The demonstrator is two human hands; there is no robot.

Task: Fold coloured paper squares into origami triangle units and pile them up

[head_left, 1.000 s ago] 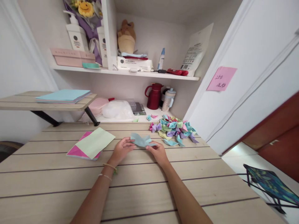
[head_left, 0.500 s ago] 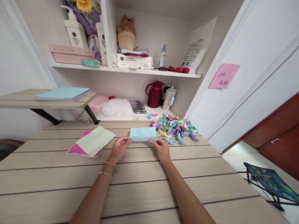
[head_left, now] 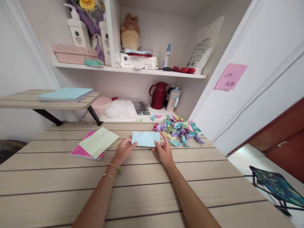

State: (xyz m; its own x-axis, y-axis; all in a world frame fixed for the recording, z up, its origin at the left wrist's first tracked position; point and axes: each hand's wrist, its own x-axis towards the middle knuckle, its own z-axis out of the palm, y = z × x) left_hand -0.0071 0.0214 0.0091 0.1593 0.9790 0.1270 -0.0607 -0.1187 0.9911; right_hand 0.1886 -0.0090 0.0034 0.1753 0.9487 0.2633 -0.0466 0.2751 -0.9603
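Note:
A light blue rectangle of paper (head_left: 145,139) lies flat on the wooden table (head_left: 59,177), held at both lower corners. My left hand (head_left: 123,151) pinches its lower left corner, thumb on top. My right hand (head_left: 163,150) grips the right edge, with the index finger stretched up along that side. Both forearms reach in from the bottom of the view.
A stack of pink sheets topped by a pale green one (head_left: 95,146) lies left of my hands. A heap of several folded coloured paper pieces (head_left: 178,129) sits to the right. Behind stand a raised shelf board with sheets (head_left: 65,94), a red jug (head_left: 158,95) and a cup (head_left: 172,100).
The blue paper was crumpled and loose between my hands; it has been straightened, folded into a neat rectangle and laid flat on the table, with both hands still on it.

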